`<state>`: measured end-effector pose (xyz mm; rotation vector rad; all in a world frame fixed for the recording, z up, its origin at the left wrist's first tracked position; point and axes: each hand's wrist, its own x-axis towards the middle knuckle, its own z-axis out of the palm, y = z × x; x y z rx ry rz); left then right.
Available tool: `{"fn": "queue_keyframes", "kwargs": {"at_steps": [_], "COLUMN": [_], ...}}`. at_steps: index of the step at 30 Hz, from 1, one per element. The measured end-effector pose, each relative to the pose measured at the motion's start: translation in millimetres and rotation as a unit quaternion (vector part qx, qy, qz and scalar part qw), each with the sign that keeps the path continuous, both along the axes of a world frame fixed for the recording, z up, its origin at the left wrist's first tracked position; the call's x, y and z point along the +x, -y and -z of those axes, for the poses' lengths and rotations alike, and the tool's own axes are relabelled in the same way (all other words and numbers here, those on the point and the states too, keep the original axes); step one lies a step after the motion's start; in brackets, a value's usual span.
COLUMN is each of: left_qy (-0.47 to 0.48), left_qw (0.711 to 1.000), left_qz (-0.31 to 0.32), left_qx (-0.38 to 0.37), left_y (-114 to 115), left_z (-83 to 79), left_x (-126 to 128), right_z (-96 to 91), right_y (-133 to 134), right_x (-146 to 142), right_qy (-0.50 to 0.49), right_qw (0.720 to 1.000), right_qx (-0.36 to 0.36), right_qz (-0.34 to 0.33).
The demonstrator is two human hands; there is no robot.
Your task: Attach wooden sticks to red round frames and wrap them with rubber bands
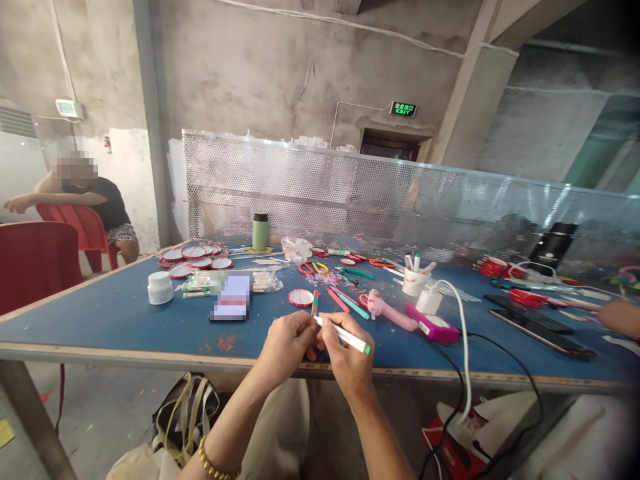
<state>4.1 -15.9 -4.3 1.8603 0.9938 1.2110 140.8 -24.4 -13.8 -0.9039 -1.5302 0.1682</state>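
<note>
Near the table's front edge, my left hand (284, 345) is closed on a thin stick (315, 302) with a red and green upper part, which stands upright from the fingers. A white marker pen (351, 337) with a green end is gripped in my right hand (349, 360). Its other end meets the stick by my left fingertips; whether they touch I cannot tell. Just beyond my hands lies a small round white disc with a red rim (301, 298). Two pens, one pink (339, 300) and one turquoise (354, 306), lie to the right of it.
A phone (231, 297), white jar (160, 288) and red-rimmed discs (194, 253) occupy the left. On the right are a pen cup (416, 281), pink fan (393, 312), cables and phones (540, 332). Another person's hand (620, 318) shows far right; someone sits at left.
</note>
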Motion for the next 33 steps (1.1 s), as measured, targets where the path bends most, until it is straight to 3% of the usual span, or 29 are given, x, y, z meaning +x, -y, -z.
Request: {"fn": "queue_keyframes", "kwargs": {"at_steps": [11, 33], "left_qy": [0.001, 0.005], "left_qw": [1.000, 1.000], "left_qz": [0.005, 0.006], "left_qx": [-0.001, -0.003], "left_y": [-3.0, -0.1], "left_z": [4.3, 1.1], "left_x": [-0.8, -0.4], "right_z": [-3.1, -1.2], "right_y": [1.5, -0.3], "right_x": [-1.6, -0.5], "right_qy": [-0.039, -0.017], "right_qw": [0.999, 1.000], "right_qx": [-0.005, -0.005], "right_qz": [-0.018, -0.004]}}
